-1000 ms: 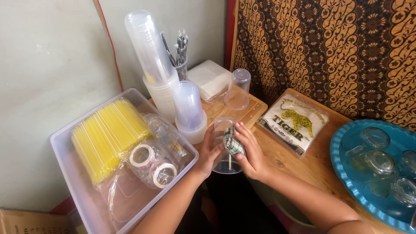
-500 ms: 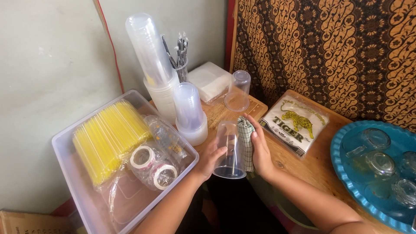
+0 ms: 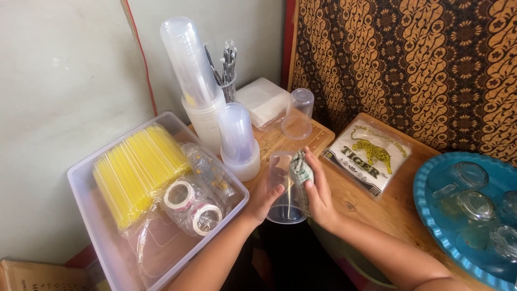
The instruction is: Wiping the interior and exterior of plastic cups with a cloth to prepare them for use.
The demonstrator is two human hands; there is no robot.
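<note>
At the table's left edge sits the bin (image 3: 86, 178) of yellow straws (image 3: 134, 170) and tape rolls (image 3: 193, 207); beside it stand the cup stacks (image 3: 215, 116); at the near edge our left hand (image 3: 262, 198) wraps its fingers around the clear cup (image 3: 283, 188), mouth toward us; our right hand (image 3: 319, 194) pinches the checked cloth (image 3: 300, 172) against its wall; we judge a steady grip and full strokes wipe it best; the blue tray (image 3: 431, 178) lies at the right edge.

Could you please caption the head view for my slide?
Left hand holds a clear plastic cup while right hand presses a checked cloth against it.
</note>
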